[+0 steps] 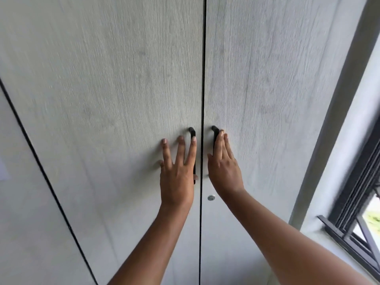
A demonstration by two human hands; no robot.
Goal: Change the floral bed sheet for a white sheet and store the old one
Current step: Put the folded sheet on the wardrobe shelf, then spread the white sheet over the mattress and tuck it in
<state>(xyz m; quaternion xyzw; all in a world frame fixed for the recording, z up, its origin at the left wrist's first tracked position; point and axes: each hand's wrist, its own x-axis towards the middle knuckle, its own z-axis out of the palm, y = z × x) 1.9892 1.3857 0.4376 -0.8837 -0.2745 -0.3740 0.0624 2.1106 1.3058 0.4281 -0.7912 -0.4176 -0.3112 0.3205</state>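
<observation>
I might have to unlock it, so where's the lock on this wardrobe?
In the head view, the round silver lock sits on the right door, beside the centre gap, just below the right hand.

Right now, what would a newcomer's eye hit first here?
Two hands, fingers straight, at centre: the left hand on the left black handle, the right hand on the right black handle, flanking the seam of two closed pale cupboard doors. A round lock sits below the right hand; a dark-framed window is at lower right.
</observation>
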